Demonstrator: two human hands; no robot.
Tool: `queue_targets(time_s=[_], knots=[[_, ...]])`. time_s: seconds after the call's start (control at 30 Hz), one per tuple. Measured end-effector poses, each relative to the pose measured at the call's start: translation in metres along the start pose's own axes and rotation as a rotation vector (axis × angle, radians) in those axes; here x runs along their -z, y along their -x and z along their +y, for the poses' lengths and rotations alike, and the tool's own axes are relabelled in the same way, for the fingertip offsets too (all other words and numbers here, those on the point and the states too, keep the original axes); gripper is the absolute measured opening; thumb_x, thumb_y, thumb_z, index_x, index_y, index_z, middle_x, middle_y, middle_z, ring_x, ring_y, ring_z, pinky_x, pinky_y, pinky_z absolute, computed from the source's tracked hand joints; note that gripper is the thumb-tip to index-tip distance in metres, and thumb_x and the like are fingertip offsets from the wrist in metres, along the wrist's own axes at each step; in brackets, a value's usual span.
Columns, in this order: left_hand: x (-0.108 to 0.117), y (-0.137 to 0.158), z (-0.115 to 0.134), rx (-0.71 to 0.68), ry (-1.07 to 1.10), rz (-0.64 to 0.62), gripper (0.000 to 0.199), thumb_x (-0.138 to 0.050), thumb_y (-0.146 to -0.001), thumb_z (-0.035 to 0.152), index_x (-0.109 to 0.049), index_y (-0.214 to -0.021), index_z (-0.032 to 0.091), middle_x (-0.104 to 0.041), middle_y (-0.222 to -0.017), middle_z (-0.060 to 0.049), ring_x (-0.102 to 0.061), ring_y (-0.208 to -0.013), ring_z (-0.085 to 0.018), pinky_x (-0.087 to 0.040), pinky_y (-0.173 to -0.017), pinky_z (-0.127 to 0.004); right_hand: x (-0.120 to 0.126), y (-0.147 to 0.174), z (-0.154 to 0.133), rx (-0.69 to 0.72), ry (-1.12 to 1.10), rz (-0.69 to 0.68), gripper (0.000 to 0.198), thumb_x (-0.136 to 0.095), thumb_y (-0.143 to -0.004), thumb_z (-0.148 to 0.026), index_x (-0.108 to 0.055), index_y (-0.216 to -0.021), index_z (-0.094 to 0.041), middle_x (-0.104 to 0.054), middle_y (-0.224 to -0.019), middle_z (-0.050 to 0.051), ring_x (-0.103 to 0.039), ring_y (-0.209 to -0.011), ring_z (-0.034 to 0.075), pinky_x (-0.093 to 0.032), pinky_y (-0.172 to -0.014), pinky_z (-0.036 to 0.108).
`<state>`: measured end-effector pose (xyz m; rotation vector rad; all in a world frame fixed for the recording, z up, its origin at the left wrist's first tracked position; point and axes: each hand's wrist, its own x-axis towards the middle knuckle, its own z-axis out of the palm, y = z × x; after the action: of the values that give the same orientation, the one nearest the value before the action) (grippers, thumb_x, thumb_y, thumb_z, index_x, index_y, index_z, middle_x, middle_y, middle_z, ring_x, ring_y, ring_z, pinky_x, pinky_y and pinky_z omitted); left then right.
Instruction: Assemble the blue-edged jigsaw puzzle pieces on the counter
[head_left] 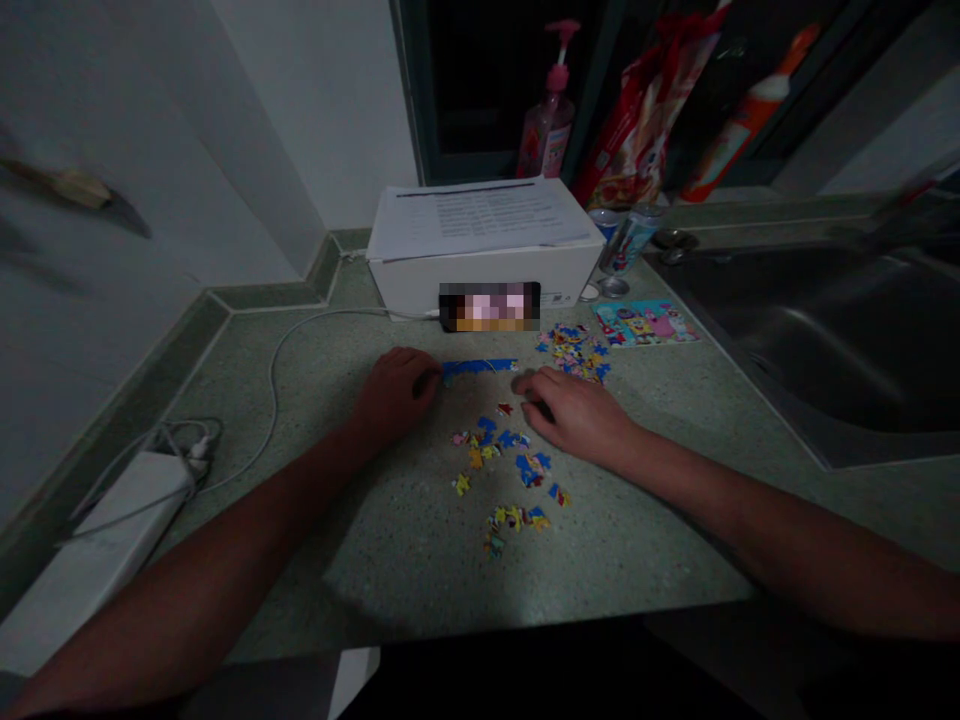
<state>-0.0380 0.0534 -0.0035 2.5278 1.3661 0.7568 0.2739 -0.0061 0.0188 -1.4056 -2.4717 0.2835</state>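
Only partly assembled: blue strip, apparently joined puzzle pieces, lies on worktop between hands. Left hand at strip's left end, fingers curled; cannot tell grip. Right hand near other end, thumb and fingers parted, nothing visibly held. Remaining unjoined to strip: heap, scattered pieces.

Holding both bare arms forward and angled inward, with left hand curled, back upward, and right hand loosely bent, thumb parted from forefinger.
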Motion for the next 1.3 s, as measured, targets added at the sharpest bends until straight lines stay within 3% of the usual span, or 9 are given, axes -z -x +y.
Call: queue_targets(time_s=[0.13,0.37,0.57,0.73,0.93,1.1,1.3], knots=[[0.0001,0.0005,-0.0003,-0.007,-0.01,0.006,0.018,-0.059,-0.101,0.023,-0.075,-0.107,0.025,-0.079,-0.112,-0.01,-0.071,-0.111,-0.029,-0.058,-0.106,-0.054,-0.0017,0.0009,0.0014,-0.003,-0.003,0.009,0.025,-0.055,-0.101,-0.019,-0.068,-0.122,-0.018,-0.076,-0.113,0.012,-0.071,-0.102,0.026,-0.052,-0.086,0.038],[-0.0021,0.0008,-0.0039,-0.002,-0.007,-0.005,0.017,-0.061,-0.099,0.022,-0.075,-0.106,0.029,-0.079,-0.112,-0.008,-0.07,-0.111,-0.029,-0.058,-0.105,-0.054,0.0,0.0008,0.0007,0.038,0.019,0.002,0.022,-0.051,-0.105,-0.021,-0.072,-0.112,-0.02,-0.076,-0.111,0.011,-0.071,-0.099,0.024,-0.051,-0.082,0.037],[-0.0021,0.0004,-0.0025,-0.008,0.008,0.002,0.018,-0.06,-0.099,0.021,-0.075,-0.106,0.029,-0.079,-0.112,-0.008,-0.07,-0.11,-0.029,-0.058,-0.106,-0.056,-0.0026,0.0012,0.0025,0.016,-0.001,0.037,0.029,-0.053,-0.102,-0.022,-0.07,-0.125,-0.019,-0.077,-0.111,0.013,-0.071,-0.1,0.027,-0.054,-0.083,0.041],[-0.0022,0.0002,-0.0023,-0.003,0.004,0.002,0.017,-0.06,-0.1,0.023,-0.075,-0.104,0.029,-0.08,-0.111,-0.009,-0.071,-0.109,-0.029,-0.058,-0.104,-0.055,-0.0023,0.0006,0.0032,0.044,0.008,0.012,0.023,-0.05,-0.104,-0.023,-0.072,-0.11,-0.02,-0.075,-0.108,0.011,-0.071,-0.098,0.025,-0.053,-0.083,0.038],[-0.0027,0.0006,-0.003,-0.023,-0.008,0.011,0.017,-0.06,-0.1,0.022,-0.075,-0.106,0.025,-0.079,-0.111,-0.009,-0.07,-0.108,-0.029,-0.058,-0.104,-0.053,-0.0023,0.0007,0.0014,0.01,-0.006,0.032,0.032,-0.052,-0.102,-0.022,-0.069,-0.128,-0.015,-0.076,-0.108,0.013,-0.072,-0.098,0.027,-0.054,-0.083,0.04],[-0.0019,0.0005,-0.0021,-0.004,-0.02,-0.003,0.017,-0.059,-0.101,0.022,-0.075,-0.106,0.024,-0.08,-0.112,-0.009,-0.071,-0.11,-0.029,-0.058,-0.104,-0.052,-0.0017,0.0009,0.0006,0.026,0.02,0.012,0.021,-0.053,-0.104,-0.021,-0.072,-0.113,-0.02,-0.077,-0.111,0.012,-0.073,-0.1,0.025,-0.055,-0.083,0.038],[-0.0017,0.0013,-0.0016,-0.01,-0.007,0.0,0.017,-0.06,-0.1,0.019,-0.075,-0.107,0.025,-0.079,-0.112,-0.009,-0.07,-0.11,-0.029,-0.058,-0.105,-0.052,-0.0016,0.0006,-0.0003,0.032,0.018,0.035,0.024,-0.055,-0.103,-0.018,-0.071,-0.121,-0.02,-0.078,-0.112,0.012,-0.073,-0.101,0.025,-0.055,-0.085,0.037]])
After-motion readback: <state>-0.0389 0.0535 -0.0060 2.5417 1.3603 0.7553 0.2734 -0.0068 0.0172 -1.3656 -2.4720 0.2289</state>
